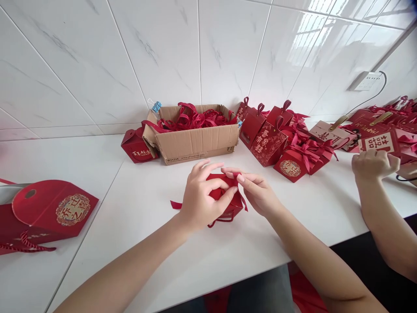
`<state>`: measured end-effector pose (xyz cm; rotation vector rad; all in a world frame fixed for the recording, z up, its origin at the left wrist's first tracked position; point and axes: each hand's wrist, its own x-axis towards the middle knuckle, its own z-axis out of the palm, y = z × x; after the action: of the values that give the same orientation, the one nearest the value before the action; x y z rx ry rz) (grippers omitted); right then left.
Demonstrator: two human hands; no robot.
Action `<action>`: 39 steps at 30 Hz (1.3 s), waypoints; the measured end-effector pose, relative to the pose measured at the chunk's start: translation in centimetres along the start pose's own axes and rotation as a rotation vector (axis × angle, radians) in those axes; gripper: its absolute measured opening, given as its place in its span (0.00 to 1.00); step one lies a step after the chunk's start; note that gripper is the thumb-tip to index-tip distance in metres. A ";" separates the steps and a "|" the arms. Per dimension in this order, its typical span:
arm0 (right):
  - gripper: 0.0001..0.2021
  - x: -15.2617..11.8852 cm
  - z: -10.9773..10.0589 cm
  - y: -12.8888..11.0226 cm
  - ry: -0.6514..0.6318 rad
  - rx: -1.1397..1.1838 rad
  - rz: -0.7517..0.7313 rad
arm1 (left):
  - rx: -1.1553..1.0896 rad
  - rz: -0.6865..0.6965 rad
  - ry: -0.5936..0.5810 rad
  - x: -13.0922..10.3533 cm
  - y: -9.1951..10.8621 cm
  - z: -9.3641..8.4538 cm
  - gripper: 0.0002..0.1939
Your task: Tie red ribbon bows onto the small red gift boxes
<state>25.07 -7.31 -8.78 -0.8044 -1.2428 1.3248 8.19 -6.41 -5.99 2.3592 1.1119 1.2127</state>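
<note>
A small red gift box [235, 202] sits on the white table in front of me, mostly covered by my hands. Red ribbon [176, 204] runs across its top, one tail sticking out to the left and another hanging on the right. My left hand [201, 196] curls over the box from the left, thumb and index finger closing on the ribbon at the top. Between the thumb and fingers of my right hand [259, 191] a piece of the same ribbon is pinched. A dark red cord handle [224, 220] shows below the box's near side.
Behind stands a cardboard box [198, 143] of loose red ribbons, with a red box [137, 145] beside it. A larger red box [55, 211] lies at left. Several finished-looking boxes [289, 167] crowd the right. Another person's fist [374, 164] rests at far right.
</note>
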 end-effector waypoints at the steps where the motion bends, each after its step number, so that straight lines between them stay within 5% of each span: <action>1: 0.07 0.0 0.1 0.0 0.016 -0.004 0.005 | 0.030 0.010 0.047 -0.1 0.1 0.1 0.12; 4: 0.09 -0.2 0.2 -0.2 0.049 -0.008 0.032 | 0.092 0.000 0.074 -0.3 0.1 0.5 0.11; 10: 0.10 -0.5 0.6 -0.1 0.013 0.009 0.032 | -0.035 -0.170 -0.101 -0.3 -0.2 1.1 0.08; 15: 0.10 -0.3 0.4 0.3 0.081 -0.005 -0.003 | -0.198 -0.346 -0.241 0.5 0.3 -0.5 0.06; 24: 0.06 -0.2 0.6 0.3 0.123 -0.036 -0.059 | -0.004 -0.275 -0.536 0.1 2.2 -4.8 0.17; 30: 0.06 -0.4 1.0 0.3 0.127 -0.019 -0.048 | 0.062 -0.230 -0.641 -0.4 1.9 -5.5 0.15; 35: 0.06 -0.5 1.1 0.3 0.163 0.005 -0.024 | 0.193 -0.280 -0.576 0.1 1.3 -4.7 0.14; 39: 0.08 -0.6 1.2 0.2 0.123 -0.055 -0.007 | 0.105 -0.185 -0.270 0.9 1.1 -3.3 0.10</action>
<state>23.97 -8.14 -8.84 -0.9053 -1.1879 1.2216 6.49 -6.83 -2.86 2.3444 1.2912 0.7654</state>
